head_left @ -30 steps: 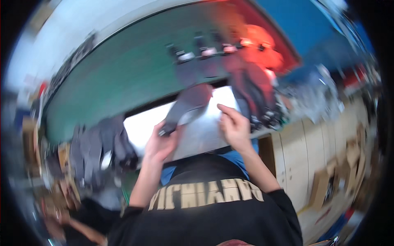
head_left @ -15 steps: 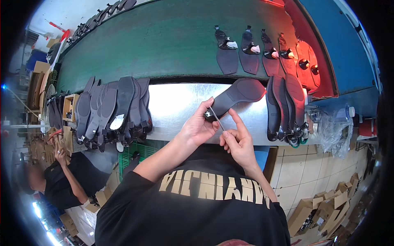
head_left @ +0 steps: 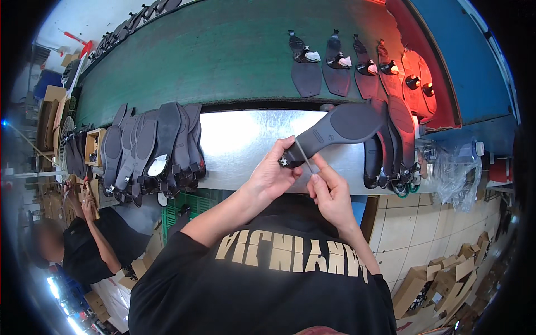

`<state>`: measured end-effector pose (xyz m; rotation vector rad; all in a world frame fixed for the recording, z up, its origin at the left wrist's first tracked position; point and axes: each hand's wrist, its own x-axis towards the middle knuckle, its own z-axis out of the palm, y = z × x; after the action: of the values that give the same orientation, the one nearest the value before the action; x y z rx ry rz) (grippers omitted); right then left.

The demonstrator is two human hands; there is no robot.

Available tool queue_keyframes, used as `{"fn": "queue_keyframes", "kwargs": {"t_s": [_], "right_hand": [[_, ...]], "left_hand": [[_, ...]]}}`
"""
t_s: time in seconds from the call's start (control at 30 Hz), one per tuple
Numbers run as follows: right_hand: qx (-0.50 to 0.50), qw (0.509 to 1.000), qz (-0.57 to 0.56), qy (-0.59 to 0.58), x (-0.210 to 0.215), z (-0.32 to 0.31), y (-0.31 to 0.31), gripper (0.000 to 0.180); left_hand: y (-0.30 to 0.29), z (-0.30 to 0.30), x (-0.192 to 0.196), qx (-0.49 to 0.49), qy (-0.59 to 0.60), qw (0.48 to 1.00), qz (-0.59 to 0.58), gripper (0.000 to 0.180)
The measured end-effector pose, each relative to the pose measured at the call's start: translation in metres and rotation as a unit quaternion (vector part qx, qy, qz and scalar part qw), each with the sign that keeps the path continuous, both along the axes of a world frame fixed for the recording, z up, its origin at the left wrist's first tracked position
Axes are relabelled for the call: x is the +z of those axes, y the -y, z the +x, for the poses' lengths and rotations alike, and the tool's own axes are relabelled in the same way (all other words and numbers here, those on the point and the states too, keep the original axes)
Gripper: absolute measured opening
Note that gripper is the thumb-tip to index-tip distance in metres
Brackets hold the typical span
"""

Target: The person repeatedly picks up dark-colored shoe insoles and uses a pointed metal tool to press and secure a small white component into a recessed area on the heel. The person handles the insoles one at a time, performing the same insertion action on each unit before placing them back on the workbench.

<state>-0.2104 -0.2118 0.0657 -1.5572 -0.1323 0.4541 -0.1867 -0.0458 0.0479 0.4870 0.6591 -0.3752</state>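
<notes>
A dark grey shoe sole (head_left: 346, 124) lies in my left hand (head_left: 272, 176), whose fingers grip its narrow heel end; a shiny black part is attached there. The broad toe end points to the far right, over a stack of soles. Pinched in my right hand (head_left: 334, 196) is a thin grey metal rod-like tool (head_left: 303, 153), slanting across the heel end close to my left fingertips. Whether its tip touches the sole I cannot tell. Below both lies the shiny metal work surface (head_left: 240, 134).
Bundled soles (head_left: 167, 137) stand at the left of the metal surface, more soles (head_left: 402, 128) at the right. Several sandals (head_left: 306, 72) rest on the green conveyor belt (head_left: 195, 61) towards a red-lit opening. A co-worker (head_left: 92, 240) is at the left; clear plastic bags (head_left: 458, 178) hang right.
The sole has shifted right and looks larger, its toe end now overlapping the right stack. Both hands moved slightly right with it, and the tool stays across the heel end.
</notes>
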Motion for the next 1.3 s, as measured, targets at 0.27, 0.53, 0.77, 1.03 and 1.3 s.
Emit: {"fn": "queue_keyframes", "kwargs": {"t_s": [0.27,0.53,0.77,1.03,1.3], "right_hand": [[-0.013,1.000,0.016,-0.015,-0.016,-0.003,-0.008,0.054],[-0.064,0.991,0.010,0.114,-0.042,-0.003,-0.009,0.044],[-0.031,0.975,0.178,-0.129,-0.015,0.003,0.011,0.045],[0.047,0.968,0.172,-0.179,-0.003,-0.004,-0.006,0.048],[0.005,0.869,0.388,-0.306,-0.006,0.006,0.009,0.032]], "left_hand": [[-0.002,0.004,-0.007,-0.005,-0.049,0.993,-0.104,0.023],[0.000,0.006,-0.006,-0.009,-0.089,0.988,-0.125,0.018],[0.003,0.007,0.012,0.034,0.060,0.993,0.098,0.033],[0.007,0.014,0.013,0.069,0.215,0.909,0.350,0.073],[-0.001,0.012,0.011,0.039,0.281,0.885,0.370,0.081]]}}
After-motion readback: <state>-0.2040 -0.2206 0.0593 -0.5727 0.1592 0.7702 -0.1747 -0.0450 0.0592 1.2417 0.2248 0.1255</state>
